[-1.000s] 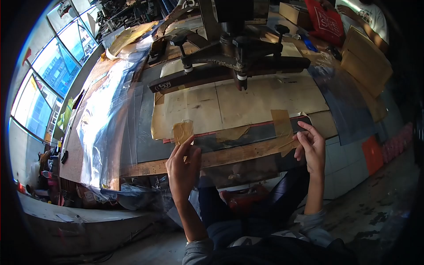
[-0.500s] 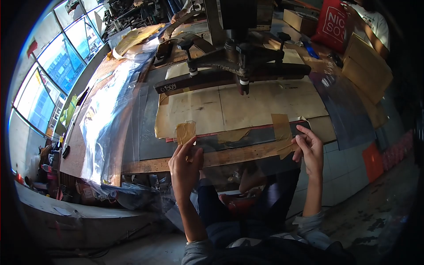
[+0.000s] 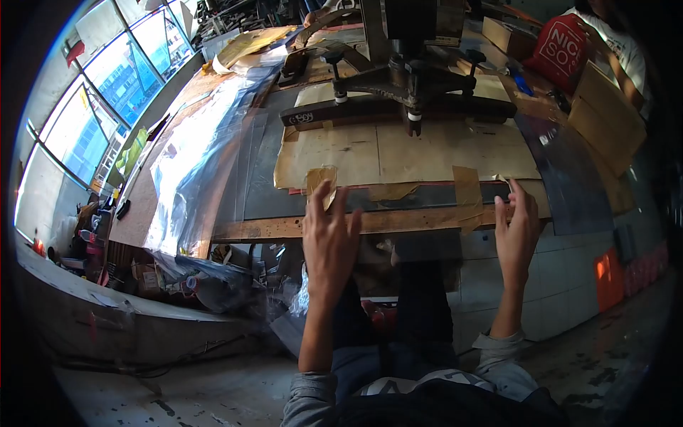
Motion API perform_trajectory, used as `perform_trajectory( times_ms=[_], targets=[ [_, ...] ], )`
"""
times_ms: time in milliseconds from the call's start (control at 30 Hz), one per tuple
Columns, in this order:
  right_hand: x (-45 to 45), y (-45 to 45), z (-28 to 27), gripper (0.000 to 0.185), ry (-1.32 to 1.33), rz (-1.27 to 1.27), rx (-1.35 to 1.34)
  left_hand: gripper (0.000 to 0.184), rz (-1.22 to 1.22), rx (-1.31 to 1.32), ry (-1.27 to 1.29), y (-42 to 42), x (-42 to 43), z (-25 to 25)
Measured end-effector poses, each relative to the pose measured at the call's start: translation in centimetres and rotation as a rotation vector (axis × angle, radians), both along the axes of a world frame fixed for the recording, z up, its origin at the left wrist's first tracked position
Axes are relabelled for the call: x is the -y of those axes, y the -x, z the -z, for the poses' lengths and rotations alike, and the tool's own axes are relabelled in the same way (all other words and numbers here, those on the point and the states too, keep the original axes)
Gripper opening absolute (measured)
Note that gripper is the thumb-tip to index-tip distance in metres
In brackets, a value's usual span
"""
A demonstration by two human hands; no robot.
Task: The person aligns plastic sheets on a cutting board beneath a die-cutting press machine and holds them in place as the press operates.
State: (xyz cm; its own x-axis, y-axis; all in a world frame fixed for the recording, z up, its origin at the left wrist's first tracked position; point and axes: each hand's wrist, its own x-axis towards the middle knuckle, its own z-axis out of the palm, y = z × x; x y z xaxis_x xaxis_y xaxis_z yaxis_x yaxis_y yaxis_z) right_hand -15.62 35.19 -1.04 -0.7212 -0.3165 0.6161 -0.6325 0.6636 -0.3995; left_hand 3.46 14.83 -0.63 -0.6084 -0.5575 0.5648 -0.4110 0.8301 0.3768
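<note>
My left hand (image 3: 329, 238) is open, fingers spread, at the near edge of the bench. Its fingertips are by a piece of tan tape (image 3: 322, 186) on the yellowed board (image 3: 413, 153). My right hand (image 3: 518, 231) is over the same edge farther right, its thumb and forefinger apart and pointing at the board's near right corner. Between the hands runs a dark grey mat (image 3: 348, 202) with a second tape strip (image 3: 467, 196) across it. Something see-through, perhaps a clear sheet, shows faintly below the edge; its outline is hard to make out.
A dark metal press bar (image 3: 398, 112) on a three-armed bracket stands over the board. Clear plastic sheets (image 3: 192, 160) cover the left side. A cardboard piece (image 3: 605, 117) and a red bag (image 3: 558, 53) are at right, near another person (image 3: 626, 60).
My left hand has gone from bent, closed-up fingers to spread ones and moved forward. My right fingers have straightened and come apart. The view has shifted slightly.
</note>
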Motion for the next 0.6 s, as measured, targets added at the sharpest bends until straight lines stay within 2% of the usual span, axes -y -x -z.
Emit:
perform_trajectory(
  times_ms=[100,167,367,433,600],
  targets=[
    [2.6,-2.2,0.2,0.033,-0.086,-0.192,-0.202,0.037,0.131,0.04,0.148,1.7,-2.5,2.0],
    [4.4,-2.9,1.9,0.036,-0.05,-0.327,-0.273,0.036,0.126,-0.003,0.113,2.5,-3.9,3.3],
    [6.0,-2.0,6.8,0.039,0.052,-0.274,-0.464,0.038,-0.058,-0.278,0.413,5.1,-2.8,8.3],
    [6.6,-1.4,7.4,0.038,0.091,-0.218,-0.581,0.044,-0.09,-0.375,0.51,6.0,-2.1,9.0],
    [7.2,-1.1,8.0,0.041,0.16,-0.176,-0.657,0.047,-0.118,-0.432,0.596,6.5,-1.4,9.7]
  ],
)
